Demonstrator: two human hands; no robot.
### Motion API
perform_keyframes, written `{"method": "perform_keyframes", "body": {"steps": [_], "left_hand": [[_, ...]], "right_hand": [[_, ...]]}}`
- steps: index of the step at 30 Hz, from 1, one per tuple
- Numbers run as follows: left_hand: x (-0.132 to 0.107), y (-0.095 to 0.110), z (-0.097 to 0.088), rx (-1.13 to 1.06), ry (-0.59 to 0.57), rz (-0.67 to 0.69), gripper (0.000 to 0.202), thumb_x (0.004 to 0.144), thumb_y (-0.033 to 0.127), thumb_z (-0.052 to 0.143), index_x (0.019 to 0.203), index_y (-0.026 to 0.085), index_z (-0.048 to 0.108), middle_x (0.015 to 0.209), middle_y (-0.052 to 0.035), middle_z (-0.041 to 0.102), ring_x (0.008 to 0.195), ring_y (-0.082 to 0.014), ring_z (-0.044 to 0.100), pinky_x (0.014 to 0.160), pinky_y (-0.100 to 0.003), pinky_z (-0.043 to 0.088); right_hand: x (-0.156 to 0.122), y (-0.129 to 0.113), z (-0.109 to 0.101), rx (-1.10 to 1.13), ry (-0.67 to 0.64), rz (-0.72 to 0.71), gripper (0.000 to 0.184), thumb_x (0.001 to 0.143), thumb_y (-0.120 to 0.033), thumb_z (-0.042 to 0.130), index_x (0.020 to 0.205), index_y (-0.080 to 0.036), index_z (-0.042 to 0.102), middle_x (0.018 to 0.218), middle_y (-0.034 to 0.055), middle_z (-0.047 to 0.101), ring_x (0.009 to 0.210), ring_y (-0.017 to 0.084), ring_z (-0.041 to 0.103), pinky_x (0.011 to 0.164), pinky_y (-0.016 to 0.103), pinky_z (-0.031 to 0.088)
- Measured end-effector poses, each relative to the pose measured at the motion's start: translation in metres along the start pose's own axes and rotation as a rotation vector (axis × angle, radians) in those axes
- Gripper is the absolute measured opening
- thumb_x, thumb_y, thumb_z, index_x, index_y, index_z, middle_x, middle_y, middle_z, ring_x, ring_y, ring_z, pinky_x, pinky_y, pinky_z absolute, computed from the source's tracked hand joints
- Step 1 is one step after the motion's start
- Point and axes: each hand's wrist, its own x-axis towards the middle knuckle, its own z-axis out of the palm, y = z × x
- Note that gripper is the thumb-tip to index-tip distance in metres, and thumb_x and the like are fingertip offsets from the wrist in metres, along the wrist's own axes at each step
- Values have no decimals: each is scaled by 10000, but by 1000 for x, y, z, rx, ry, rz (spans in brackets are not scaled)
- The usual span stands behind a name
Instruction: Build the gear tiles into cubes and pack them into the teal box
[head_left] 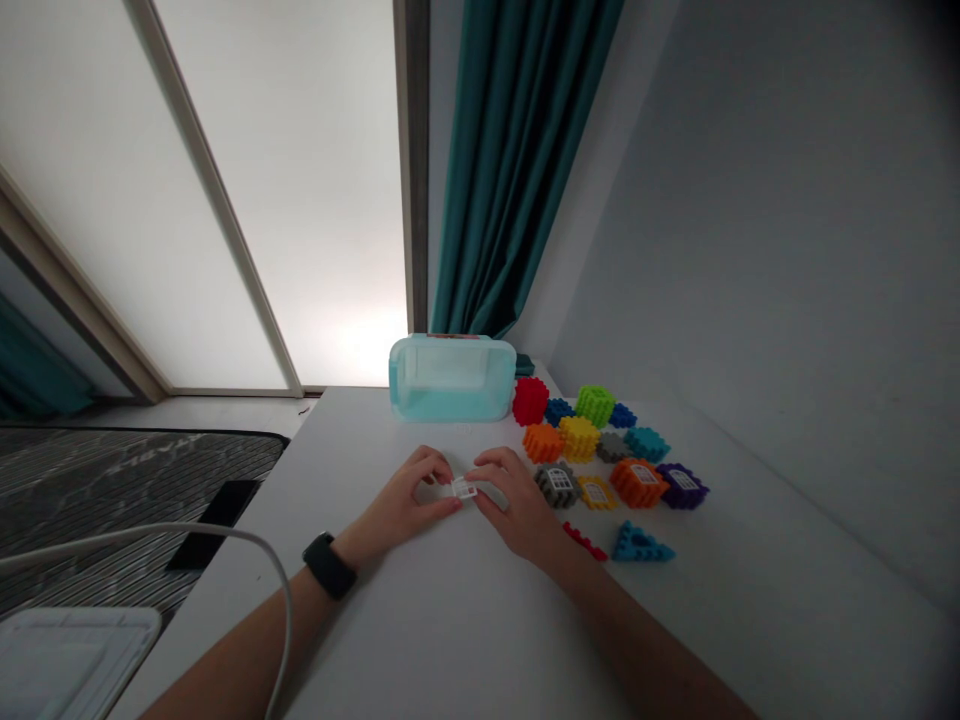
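A small white plastic piece (464, 488) with a window-like pattern on its face sits between the person's two hands, just above the white table (420, 640). The left hand (405, 490), wearing a black watch (328, 566), is curled closed and pinches the piece's left end between its fingertips. The right hand (510, 490) curves over from the right, its fingers closed against the other end. Beyond the hands, toward the far edge, stands a translucent aqua plastic box (452, 378). To the right lies a cluster of chunky toy blocks, including a red block (530, 401), a grey window block (557, 485), and an orange window block (638, 483). A blue triangular block (641, 544) lies nearer, just beyond the right hand.
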Motion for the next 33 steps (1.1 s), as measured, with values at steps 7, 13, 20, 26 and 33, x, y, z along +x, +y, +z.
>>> {"method": "perform_keyframes", "body": {"steps": [7,13,20,26,33], "left_hand": [[-4,0,-10,456,50,189,268,855,412,703,1054,236,662,1154,-92,575,1026,-238,570,924,-404,480],[-4,-2,-9,524,47,244,283,872,440,680,1059,228,663,1153,-99,574,1001,-231,568,919,-407,487],[-4,3,-5,498,45,241,299,877,441,673,1078,222,640,1132,-96,583,1001,-232,573,906,-403,491],[-4,8,0,464,46,245,333,873,446,677,1100,212,606,1144,-104,588,1040,-246,569,916,-410,482],[4,19,10,496,-18,306,368,889,387,660,1187,195,563,1146,-112,599,1053,-249,571,917,-405,472]], "right_hand": [[-2,0,1,-16,-103,21,369,884,-268,648,1244,-262,571,1249,110,540,1200,273,516,1029,483,461],[-2,1,0,-89,-89,2,347,869,-225,645,1211,-249,593,1245,114,550,1188,273,526,1011,483,471],[1,-7,-6,-275,-22,-133,329,810,-195,663,1135,-218,613,1256,130,553,1234,312,490,1036,538,443],[0,-10,-15,-351,-4,-161,346,791,-203,670,1131,-230,613,1289,130,543,1298,332,448,1059,555,424],[-13,-14,-43,-430,8,-128,321,805,-210,666,1123,-213,621,1321,137,516,1324,331,419,1085,551,400]]}}
